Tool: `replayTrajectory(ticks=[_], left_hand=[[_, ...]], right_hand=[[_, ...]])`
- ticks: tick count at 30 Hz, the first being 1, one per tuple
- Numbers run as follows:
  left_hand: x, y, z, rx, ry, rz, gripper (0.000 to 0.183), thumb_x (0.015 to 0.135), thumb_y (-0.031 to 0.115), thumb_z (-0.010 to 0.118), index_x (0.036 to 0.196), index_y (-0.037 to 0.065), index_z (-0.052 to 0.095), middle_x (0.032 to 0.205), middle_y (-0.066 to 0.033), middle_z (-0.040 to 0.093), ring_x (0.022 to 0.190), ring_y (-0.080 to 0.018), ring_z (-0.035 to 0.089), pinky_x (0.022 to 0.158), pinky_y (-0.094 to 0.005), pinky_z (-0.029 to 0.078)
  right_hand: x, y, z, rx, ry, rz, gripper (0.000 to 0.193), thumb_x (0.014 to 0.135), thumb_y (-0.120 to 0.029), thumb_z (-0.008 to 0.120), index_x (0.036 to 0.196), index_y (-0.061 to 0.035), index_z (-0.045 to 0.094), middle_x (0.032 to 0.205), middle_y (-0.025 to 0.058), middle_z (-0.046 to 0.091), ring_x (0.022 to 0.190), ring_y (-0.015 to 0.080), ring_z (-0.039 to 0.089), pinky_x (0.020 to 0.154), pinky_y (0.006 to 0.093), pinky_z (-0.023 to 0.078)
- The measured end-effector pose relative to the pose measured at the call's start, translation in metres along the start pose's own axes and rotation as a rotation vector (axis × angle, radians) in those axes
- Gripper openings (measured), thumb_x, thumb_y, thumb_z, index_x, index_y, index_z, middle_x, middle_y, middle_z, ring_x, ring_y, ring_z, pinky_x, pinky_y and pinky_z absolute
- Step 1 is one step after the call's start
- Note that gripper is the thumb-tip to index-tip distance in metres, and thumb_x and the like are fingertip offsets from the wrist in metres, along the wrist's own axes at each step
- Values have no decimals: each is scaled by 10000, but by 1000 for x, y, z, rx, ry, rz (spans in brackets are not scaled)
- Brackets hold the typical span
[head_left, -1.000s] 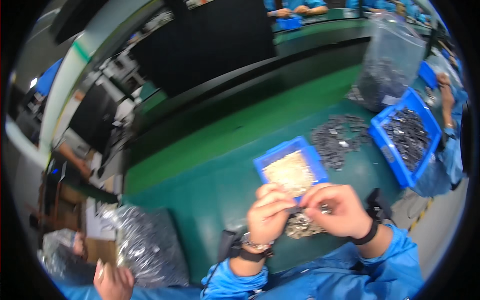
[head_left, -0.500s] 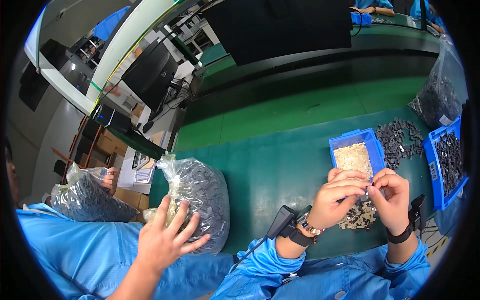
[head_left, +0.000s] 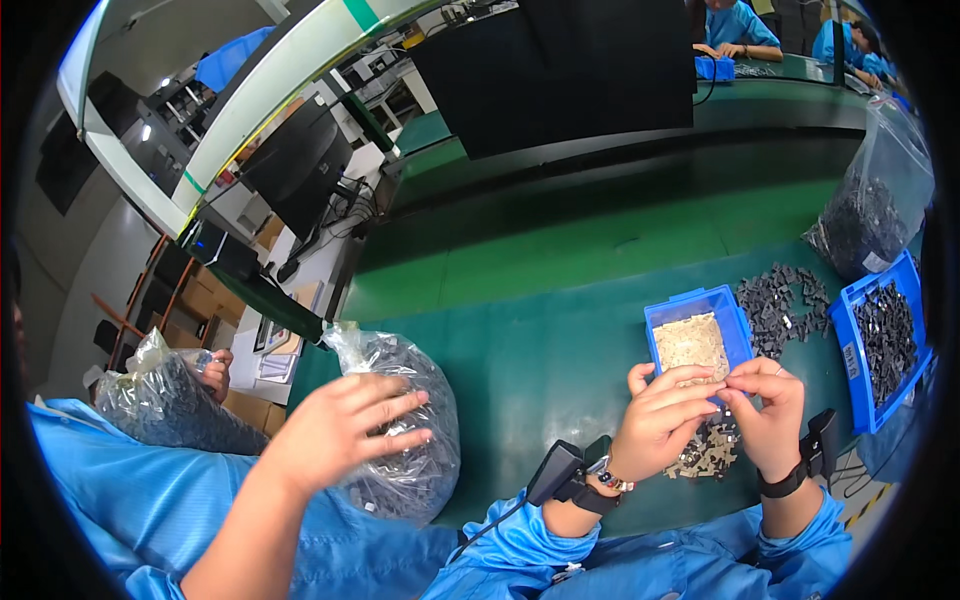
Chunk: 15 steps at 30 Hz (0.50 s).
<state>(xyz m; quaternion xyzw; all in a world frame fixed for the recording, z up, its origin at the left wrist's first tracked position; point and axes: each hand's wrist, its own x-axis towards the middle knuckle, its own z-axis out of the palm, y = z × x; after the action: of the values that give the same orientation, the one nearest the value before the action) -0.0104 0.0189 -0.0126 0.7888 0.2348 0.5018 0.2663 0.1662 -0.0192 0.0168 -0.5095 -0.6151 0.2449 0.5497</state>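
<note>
My left hand (head_left: 655, 425), wearing a bracelet and a dark wrist strap, and my right hand (head_left: 768, 415), also strapped, meet fingertip to fingertip. Both are pinched closed on something too small and hidden to name. Just beyond them stands a blue bin (head_left: 740, 318) holding small beige pieces (head_left: 690, 342). Below the hands, partly covered by them, lies a mixed pile of beige and black small pieces (head_left: 708, 452) on the green table (head_left: 540, 400). A heap of small black plastic pieces (head_left: 780, 305) spreads to the right of the bin.
At right, another blue bin (head_left: 855, 375) holds black pieces, with a clear bag (head_left: 870, 215) of dark pieces behind it. On the left, a co-worker's hand (head_left: 345, 425) rests on a big clear bag (head_left: 425, 460); their other hand holds a second bag (head_left: 165, 400). A black monitor (head_left: 560, 75) hangs ahead.
The view has shifted slightly. My fingertips remain together; the small dark piece glimpsed between them is now hidden. The co-worker's near hand has shifted over the top of the big bag.
</note>
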Motion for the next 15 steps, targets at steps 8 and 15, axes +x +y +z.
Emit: replayTrajectory(ticks=[8, 15], left_hand=[[1, -1, 9, -57, 56, 37, 249, 786, -60, 643, 965, 100, 706, 1207, -47, 703, 1241, -272, 579, 1068, -453, 192], [-5, -3, 8, -31, 56, 39, 203, 802, -46, 655, 946, 92, 693, 1227, -54, 692, 1253, -275, 567, 1072, -456, 179]], right_hand=[[-3, 7, 1, 62, 85, -9, 216, 716, 105, 701, 910, 13, 674, 868, 98, 661, 802, 173, 616, 692, 277, 468], [-5, 19, 8, 225, 86, 22, 176, 743, 121, 689, 875, 10, 654, 906, 107, 654, 836, 157, 604, 717, 253, 464]])
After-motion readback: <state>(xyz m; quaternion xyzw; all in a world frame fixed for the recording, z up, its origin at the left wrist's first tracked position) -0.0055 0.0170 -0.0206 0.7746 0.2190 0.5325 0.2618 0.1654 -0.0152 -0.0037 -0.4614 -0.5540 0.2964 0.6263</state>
